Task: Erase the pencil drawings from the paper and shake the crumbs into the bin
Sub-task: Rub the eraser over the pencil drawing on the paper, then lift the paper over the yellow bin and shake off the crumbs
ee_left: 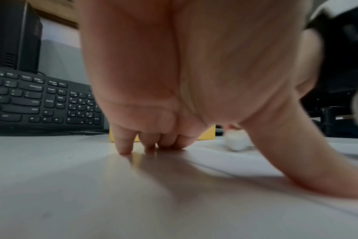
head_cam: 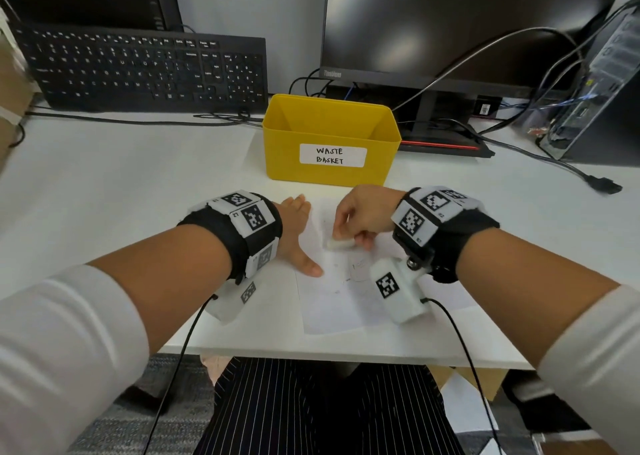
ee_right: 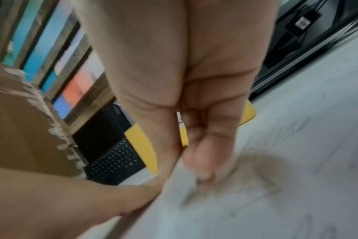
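A white sheet of paper (head_cam: 332, 302) with faint pencil marks lies on the white desk in front of me. My left hand (head_cam: 296, 232) lies flat with straight fingers and thumb spread, pressing the paper's left edge; the left wrist view shows its fingertips (ee_left: 125, 148) on the surface. My right hand (head_cam: 360, 219) pinches a white eraser (head_cam: 340, 244) and holds it down on the paper's upper middle. The eraser (ee_left: 236, 142) appears blurred in the left wrist view. The right wrist view is blurred, showing curled fingers (ee_right: 204, 161) over pencil marks. The yellow bin (head_cam: 329, 139) labelled "WASTE BASKET" stands just behind the paper.
A black keyboard (head_cam: 145, 70) leans at the back left. A monitor (head_cam: 450, 31) on its stand sits behind the bin, a computer tower (head_cam: 595, 83) at the right, with cables (head_cam: 561, 167) trailing across the desk. The desk's front edge (head_cam: 346, 354) is close to my lap.
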Motion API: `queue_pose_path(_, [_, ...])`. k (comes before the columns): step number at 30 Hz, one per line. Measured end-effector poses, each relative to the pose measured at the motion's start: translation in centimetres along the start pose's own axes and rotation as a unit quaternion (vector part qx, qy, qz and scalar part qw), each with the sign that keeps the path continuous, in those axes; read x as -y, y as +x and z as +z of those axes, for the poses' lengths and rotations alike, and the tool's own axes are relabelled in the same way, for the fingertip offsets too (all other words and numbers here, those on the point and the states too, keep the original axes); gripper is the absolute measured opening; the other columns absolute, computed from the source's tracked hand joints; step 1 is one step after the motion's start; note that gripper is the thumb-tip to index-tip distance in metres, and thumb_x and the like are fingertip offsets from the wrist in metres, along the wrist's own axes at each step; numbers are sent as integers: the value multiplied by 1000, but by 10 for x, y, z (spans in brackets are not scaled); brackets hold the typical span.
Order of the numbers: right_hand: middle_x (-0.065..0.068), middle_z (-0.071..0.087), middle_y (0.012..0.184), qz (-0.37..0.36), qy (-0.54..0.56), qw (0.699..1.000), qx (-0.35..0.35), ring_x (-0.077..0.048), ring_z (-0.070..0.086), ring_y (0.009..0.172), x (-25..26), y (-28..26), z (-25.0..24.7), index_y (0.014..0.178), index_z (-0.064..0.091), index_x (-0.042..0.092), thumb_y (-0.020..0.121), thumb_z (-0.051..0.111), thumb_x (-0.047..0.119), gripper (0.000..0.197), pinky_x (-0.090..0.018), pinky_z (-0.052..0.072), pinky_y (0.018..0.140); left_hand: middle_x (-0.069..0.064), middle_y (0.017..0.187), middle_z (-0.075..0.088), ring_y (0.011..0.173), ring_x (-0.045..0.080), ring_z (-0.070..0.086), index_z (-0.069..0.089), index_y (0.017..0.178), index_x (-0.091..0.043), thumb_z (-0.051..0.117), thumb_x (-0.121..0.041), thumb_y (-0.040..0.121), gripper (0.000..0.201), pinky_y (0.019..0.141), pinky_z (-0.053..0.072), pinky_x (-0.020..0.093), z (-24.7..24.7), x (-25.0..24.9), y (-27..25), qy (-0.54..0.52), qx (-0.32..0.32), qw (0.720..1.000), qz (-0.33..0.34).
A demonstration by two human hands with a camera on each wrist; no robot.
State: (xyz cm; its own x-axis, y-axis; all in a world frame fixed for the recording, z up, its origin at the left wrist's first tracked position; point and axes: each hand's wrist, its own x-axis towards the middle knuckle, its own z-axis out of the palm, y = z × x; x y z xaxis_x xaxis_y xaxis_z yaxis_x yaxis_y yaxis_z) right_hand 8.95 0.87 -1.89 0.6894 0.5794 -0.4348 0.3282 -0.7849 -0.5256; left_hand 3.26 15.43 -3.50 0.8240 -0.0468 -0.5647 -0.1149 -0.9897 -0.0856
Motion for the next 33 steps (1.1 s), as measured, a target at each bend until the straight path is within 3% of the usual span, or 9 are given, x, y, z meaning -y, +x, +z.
queue_pose_path(4, [-4,58,56,29,3,993,-117,-3,51,30,-2,15,-2,86,65,7,86,64,12,5,-24,52,54,11,155,-23,145,23,-13,-19,146,-2,55,-68,76,121,117,4,41,-1,0,-1,0,-4,1000,-6])
queue_pose_path(9, [-5,59,55,5,-3,999,-44,-9,54,39,-5,-3,7,72,65,11,83,68,11,11,-22,52,53,11,155,-23,145,23,-13,-19,146,-2,55,-67,77,120,117,3,39,-2,-1,-2,-4,-5,1000,-11])
queue_pose_path(13, [-7,59,57,-3,9,1000,29,-13,55,45,-11,-27,19,75,66,12,82,69,12,8,-19,51,49,10,155,-22,146,22,-11,-17,147,-3,56,-66,78,119,117,3,38,-3,-2,-6,-8,-12,1000,-11])
queue_pose_path(16, [-6,59,58,1,27,999,-25,-13,55,46,-24,-37,17,74,66,12,84,67,10,10,-20,52,52,8,157,-16,147,20,-5,-11,149,-5,58,-64,78,115,119,7,37,-3,-3,-8,-24,-27,999,3])
queue_pose_path(19, [-5,60,58,49,63,987,-136,-7,56,39,-47,-45,9,71,60,17,88,61,9,19,-22,52,54,8,158,-11,146,21,-5,0,151,-9,56,-59,82,101,119,9,38,1,-3,-10,-32,-48,998,38])
queue_pose_path(22, [-5,61,58,85,91,978,-167,-3,55,33,-64,-53,5,74,60,15,89,59,10,16,-19,47,51,6,159,-6,146,19,0,14,151,-18,53,-51,88,81,118,9,31,6,-7,-16,-63,-66,994,60])
queue_pose_path(26, [-1,57,48,110,98,969,-199,-8,51,32,-68,-57,9,72,60,15,88,58,10,17,-21,46,48,7,145,39,137,20,30,58,127,-14,48,-35,96,39,111,25,28,5,-12,-28,-147,-133,978,58])
queue_pose_path(29, [-1,58,61,113,48,956,-267,-16,54,58,-68,-61,8,76,61,16,89,56,14,14,-21,45,60,8,120,55,111,24,51,66,107,-7,52,-29,94,29,94,43,34,5,-12,-34,-146,-198,969,26])
queue_pose_path(33, [-12,66,99,183,-10,925,-332,-30,59,103,-78,-71,-9,100,68,6,90,51,15,22,-29,47,89,6,116,55,95,20,49,59,109,-12,60,-23,87,25,76,38,25,10,-11,-38,-169,-215,962,-9])
